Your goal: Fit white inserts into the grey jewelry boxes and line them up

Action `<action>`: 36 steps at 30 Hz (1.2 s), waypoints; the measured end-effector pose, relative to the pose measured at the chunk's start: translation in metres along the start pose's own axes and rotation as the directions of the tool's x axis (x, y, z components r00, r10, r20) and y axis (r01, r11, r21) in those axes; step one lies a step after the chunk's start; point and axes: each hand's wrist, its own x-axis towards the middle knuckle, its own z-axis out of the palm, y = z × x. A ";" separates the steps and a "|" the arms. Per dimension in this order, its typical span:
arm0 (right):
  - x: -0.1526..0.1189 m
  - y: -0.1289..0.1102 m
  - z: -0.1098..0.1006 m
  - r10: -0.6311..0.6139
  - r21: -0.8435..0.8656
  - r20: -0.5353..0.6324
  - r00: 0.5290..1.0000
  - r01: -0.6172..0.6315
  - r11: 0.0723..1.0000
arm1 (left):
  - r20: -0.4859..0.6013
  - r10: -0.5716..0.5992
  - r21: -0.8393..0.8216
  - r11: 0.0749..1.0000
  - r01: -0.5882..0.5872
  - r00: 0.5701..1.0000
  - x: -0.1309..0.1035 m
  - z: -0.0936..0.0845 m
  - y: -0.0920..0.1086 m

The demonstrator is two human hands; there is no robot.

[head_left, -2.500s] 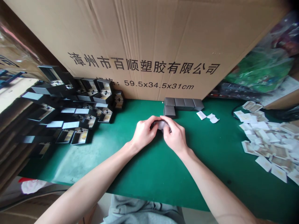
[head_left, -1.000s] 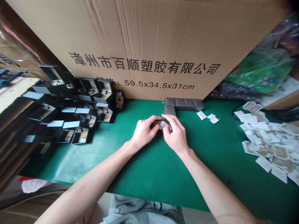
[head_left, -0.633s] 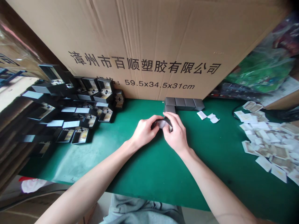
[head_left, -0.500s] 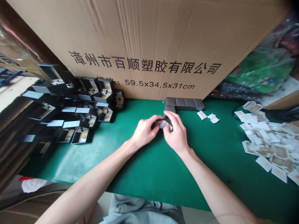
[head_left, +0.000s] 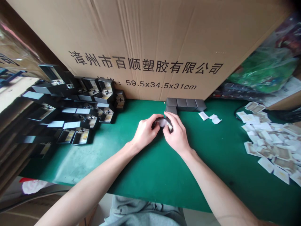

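Between my two hands is a small dark hinged box (head_left: 154,125), opened, with a pale lining piece (head_left: 162,122) inside it. My left hand (head_left: 146,130) grips its left side, fingers over the far edge and thumb at the near edge. My right hand (head_left: 176,131) holds the right side, its thumb pressed down into the box. The fingers hide most of the box. Just beyond my hands, a row of closed dark boxes (head_left: 185,103) lies on the green table (head_left: 145,175). To their right are two small white pieces (head_left: 203,116).
At the left stand several open dark boxes (head_left: 80,137), grouped and partly stacked. A loose pile of white and beige insert pieces (head_left: 270,138) covers the right side. A large cardboard carton (head_left: 150,37) walls off the back. Plastic-wrapped goods (head_left: 265,69) sit at the far right.
The right thumb and fingers have shifted slightly left on the box, and the box has tilted a little. Everything else on the table stays as it was.
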 end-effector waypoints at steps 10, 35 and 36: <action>0.000 0.001 -0.002 0.012 0.012 0.022 1.000 -0.012 1.000 | 0.010 0.011 -0.002 1.000 -0.011 1.000 -0.001 0.001 -0.002; -0.001 -0.003 -0.001 -0.007 -0.010 -0.034 0.999 0.007 1.000 | -0.015 -0.011 -0.010 1.000 0.011 1.000 -0.001 -0.001 0.002; -0.001 -0.003 -0.001 -0.006 -0.012 -0.034 0.999 0.005 1.000 | -0.016 -0.013 -0.010 1.000 0.013 1.000 -0.001 -0.001 0.002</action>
